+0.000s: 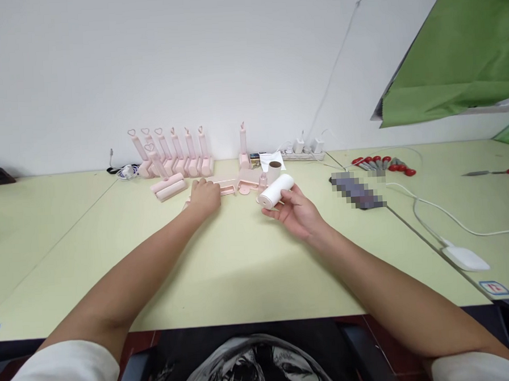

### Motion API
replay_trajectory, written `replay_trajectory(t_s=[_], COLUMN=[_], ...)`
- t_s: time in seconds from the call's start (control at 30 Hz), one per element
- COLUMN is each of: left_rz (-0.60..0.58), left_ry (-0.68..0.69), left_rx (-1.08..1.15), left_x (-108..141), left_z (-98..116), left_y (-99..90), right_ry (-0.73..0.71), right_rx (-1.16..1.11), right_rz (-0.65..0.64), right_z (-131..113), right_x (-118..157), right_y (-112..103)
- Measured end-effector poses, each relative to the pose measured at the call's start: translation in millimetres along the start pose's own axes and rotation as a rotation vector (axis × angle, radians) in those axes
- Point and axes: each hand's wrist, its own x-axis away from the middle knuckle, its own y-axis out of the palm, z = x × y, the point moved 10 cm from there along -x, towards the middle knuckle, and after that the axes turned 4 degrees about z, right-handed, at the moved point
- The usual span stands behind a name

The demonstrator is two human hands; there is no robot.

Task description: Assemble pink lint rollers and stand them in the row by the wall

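Note:
My right hand (296,214) is closed around a white lint-roller refill (275,191), held tilted just above the table. My left hand (205,198) reaches down with curled fingers over pale pink plastic lint-roller parts; a pink edge (187,205) shows under it, but its fingertips are hidden. Beside that hand lies an open pink lint-roller cover (228,190). Another pink casing (249,182) lies between the hands, close to a small clear pink piece (263,182). A cardboard core (274,168) stands behind the refill.
Several pink lint rollers (190,154) stand upright along the wall, one (243,148) apart from the others. A roller head (169,187) lies left. To the right are a blurred dark phone (357,191), red-handled screwdrivers (379,162), a power strip (304,154) and a white charger (465,257) with cable.

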Motion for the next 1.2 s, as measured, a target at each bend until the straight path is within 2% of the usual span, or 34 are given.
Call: replay_trajectory(t_s=[0.17,0.27,0.33,0.4,0.53,0.63,0.77,0.9,1.0,1.1,1.2], left_rz=[-0.099,-0.195,-0.213,-0.187,-0.151,-0.091,-0.043,0.006,0.049,0.032,0.028], left_ry=[-0.046,-0.101,-0.129,-0.173,-0.298,-0.337,-0.337,-0.321,-0.244,-0.138,-0.105], left_rx=[0.025,0.060,0.113,0.294,0.937,1.194,1.374,1.487,1.531,1.593,1.613], left_x=[-4,5,15,28,54,64,66,66,67,69,71], left_z=[5,2,0,0,10,22,37,40,44,53,56], left_y=[9.2,17.2,14.7,7.0,0.7,-0.2,0.2,-3.4,-9.2,-12.6,-12.9], right_ry=[-0.013,-0.007,0.001,0.001,-0.010,-0.005,-0.017,-0.037,-0.050,-0.050,-0.047], right_rx=[0.007,0.000,-0.009,-0.009,0.013,0.022,0.037,0.086,0.129,0.151,0.164], right_rz=[-0.009,-0.014,-0.013,-0.017,-0.035,-0.058,-0.078,-0.089,-0.101,-0.110,-0.114], right_z=[0,2,3,4,5,7,10,11,11,11,13], right_x=[-1,-1,-1,0,1,2,3,7,12,15,15], right_y=[0,1,1,3,6,9,9,12,16,20,20])
